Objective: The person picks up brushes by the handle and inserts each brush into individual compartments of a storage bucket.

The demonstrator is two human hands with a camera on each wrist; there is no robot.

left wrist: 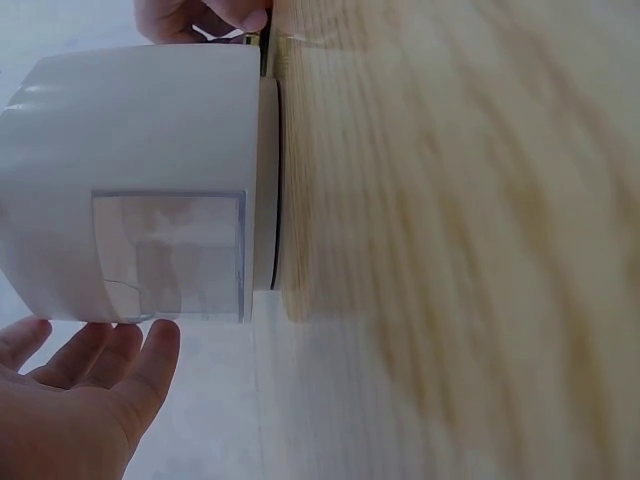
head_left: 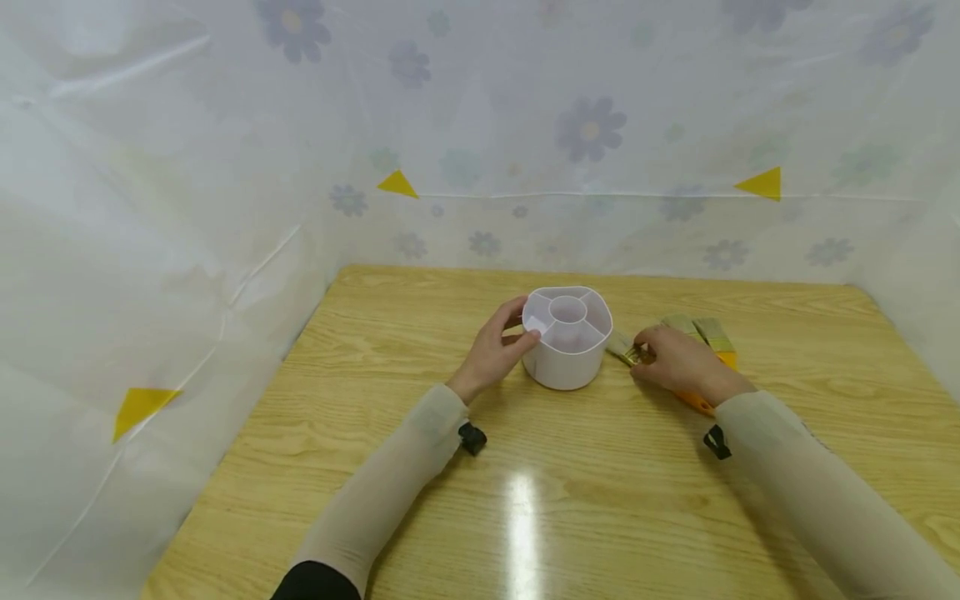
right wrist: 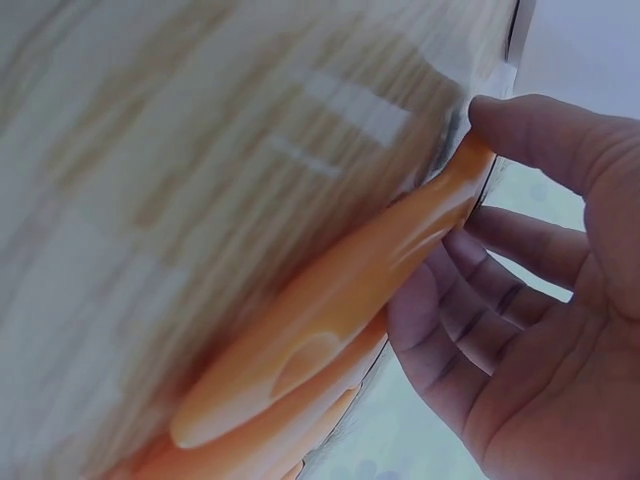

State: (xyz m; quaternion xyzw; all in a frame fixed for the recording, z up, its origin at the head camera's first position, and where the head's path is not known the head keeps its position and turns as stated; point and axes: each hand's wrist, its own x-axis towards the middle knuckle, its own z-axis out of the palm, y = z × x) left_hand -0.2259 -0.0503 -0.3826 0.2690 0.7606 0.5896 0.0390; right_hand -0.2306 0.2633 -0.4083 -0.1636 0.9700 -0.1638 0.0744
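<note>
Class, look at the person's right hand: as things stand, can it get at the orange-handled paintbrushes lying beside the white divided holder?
Probably yes: the right hand already rests on the orange-handled paintbrushes, and nothing lies between them; the white divided holder stands apart, to their left.

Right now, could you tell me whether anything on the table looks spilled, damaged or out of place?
Nothing stands out. The white divided holder stands upright under the left hand, and the brushes lie together beside the right hand.
</note>
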